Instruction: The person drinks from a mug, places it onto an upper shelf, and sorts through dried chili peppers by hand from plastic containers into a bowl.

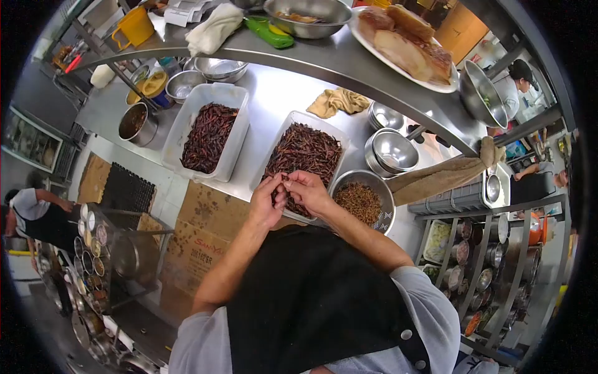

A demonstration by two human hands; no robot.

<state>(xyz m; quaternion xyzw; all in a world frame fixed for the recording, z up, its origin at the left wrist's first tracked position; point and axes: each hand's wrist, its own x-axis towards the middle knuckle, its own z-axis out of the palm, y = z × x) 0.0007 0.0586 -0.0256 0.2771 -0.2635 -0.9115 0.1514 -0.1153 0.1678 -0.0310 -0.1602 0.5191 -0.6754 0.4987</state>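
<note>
My left hand [268, 201] and my right hand [309, 192] meet at the fingertips over the near side of a white plastic tub [341, 138]. Both are closed in a pinch on a small dark bit, apparently a dried chili, mostly hidden by the fingers. Dark red dried chilies [305, 149] fill that tub. To its left, a taller plastic tub [238, 134] holds more dried chilies [209, 134]. Close by my right forearm sits a metal colander [387, 198] with brownish seeds or small scraps [359, 202] in it.
A metal shelf [324, 59] crosses above the counter, bearing a plate of meat [405, 47], a steel bowl [308, 19] and a green chili [268, 32]. Steel bowls [395, 151] and a tan cloth [338, 103] lie behind the tubs. Other people [43, 215] stand farther off.
</note>
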